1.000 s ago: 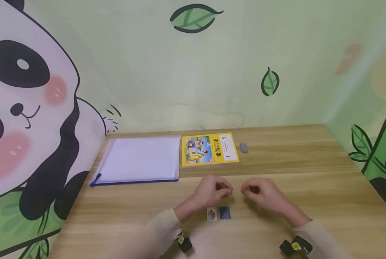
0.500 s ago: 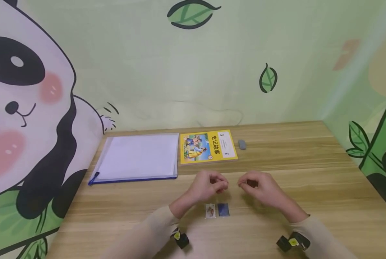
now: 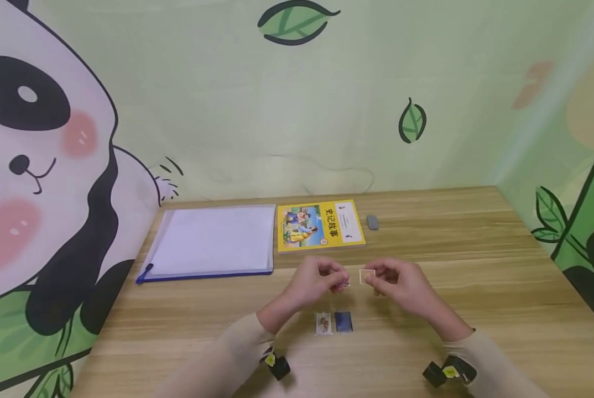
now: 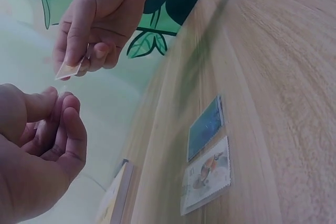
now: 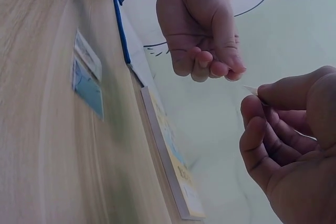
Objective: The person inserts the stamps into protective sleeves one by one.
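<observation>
Between the thumb and fingers of my right hand (image 3: 399, 282) is a small white-bordered postage stamp (image 3: 367, 276), its face turned up toward the head camera. Opposite it, my left hand (image 3: 319, 282) pinches a small thin pale piece (image 4: 63, 89); only a sliver shows past the fingertips, and I cannot tell what it is. The two hands face each other above the table, a narrow gap between them. Below lie two more stamps side by side: a white one with a brownish picture and toothed edge (image 4: 207, 176), and a dark blue one (image 3: 344, 321).
Farther back on the wooden table (image 3: 476, 243), a clear zip folder of white paper (image 3: 212, 240) lies at the left. Beside it is a yellow book (image 3: 352, 224), then a small grey block (image 3: 373, 222). A panda-painted wall (image 3: 217, 110) rises behind.
The stamp in my right hand now shows its face, where before it was hardly visible. Both hands have shifted slightly, and the gap between them looks about the same.
</observation>
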Demonstrator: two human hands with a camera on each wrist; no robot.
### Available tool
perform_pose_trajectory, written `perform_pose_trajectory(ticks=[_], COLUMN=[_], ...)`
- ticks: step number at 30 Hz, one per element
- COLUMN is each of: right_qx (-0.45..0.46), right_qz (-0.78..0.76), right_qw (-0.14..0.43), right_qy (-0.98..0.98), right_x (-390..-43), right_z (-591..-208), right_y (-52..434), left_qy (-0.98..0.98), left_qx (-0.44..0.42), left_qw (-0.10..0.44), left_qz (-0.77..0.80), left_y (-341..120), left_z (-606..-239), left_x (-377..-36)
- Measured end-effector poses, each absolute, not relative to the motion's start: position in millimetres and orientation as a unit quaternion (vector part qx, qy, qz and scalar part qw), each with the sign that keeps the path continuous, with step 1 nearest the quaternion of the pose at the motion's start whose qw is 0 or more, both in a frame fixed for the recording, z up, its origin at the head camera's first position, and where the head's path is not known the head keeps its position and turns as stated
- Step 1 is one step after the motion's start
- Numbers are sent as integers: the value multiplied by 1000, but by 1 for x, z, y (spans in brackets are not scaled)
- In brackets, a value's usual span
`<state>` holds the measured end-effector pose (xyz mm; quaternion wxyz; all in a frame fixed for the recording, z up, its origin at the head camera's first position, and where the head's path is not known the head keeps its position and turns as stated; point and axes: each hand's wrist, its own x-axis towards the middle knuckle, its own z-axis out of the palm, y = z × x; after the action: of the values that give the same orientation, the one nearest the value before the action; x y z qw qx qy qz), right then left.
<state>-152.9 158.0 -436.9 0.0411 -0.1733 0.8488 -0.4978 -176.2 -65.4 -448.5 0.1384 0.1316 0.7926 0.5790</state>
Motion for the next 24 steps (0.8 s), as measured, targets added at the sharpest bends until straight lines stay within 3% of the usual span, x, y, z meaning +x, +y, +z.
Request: perform_pose_trajectory(ticks=[16,24], right_qx=[-158,-188], right_qz=[-525,-514], right_qw=[41,7], right_qy=[835,837], right_x=[-154,-154], right_z=[-429,-428], right_y=[152,151], left_qy=[758,756], left_qx=[128,141], left_qw=[147,143], left_qz=[622,623], left_y=[-66,-68], left_z=[-442,-441], left_x=[-177,-177])
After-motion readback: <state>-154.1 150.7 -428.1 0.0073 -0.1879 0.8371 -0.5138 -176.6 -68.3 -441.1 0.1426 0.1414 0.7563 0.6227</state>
